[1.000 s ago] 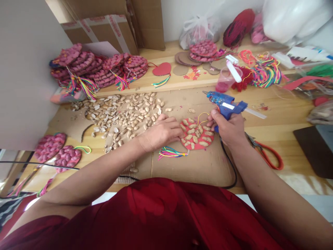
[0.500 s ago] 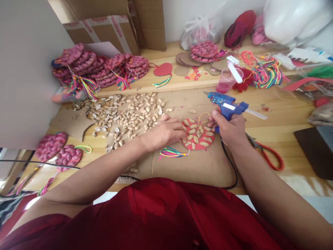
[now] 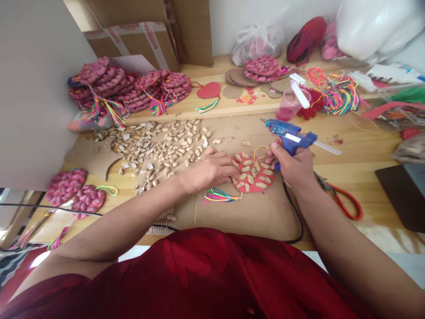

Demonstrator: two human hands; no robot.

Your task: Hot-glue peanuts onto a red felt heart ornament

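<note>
A red disc [image 3: 255, 186] covered with several peanuts [image 3: 250, 179] lies on the cardboard sheet [image 3: 245, 217]. It has a yellow loop at the top and a multicoloured tassel [image 3: 222, 196] at its lower left. My left hand [image 3: 212, 170] rests at the disc's left edge with fingers bent and pressed together; the fingertips touch there, and whatever is between them is hidden. In my right hand [image 3: 294, 166] is a blue hot glue gun [image 3: 290, 135], gripped by its handle, nozzle pointing up-left above the cardboard. A clear glue stick pokes from its back.
Loose peanuts [image 3: 172, 146] spread left of the disc. Red-handled pliers [image 3: 345, 201] lie right of my right hand. A shelf behind bears stacked pink discs [image 3: 99, 84], a red heart [image 3: 209, 90], a pink cup [image 3: 288, 104] and coloured threads [image 3: 341, 95]. The gun's black cord [image 3: 300, 217] curves toward me.
Both hands, the disc and the glue gun stay almost in place. The whole view has shifted very slightly.
</note>
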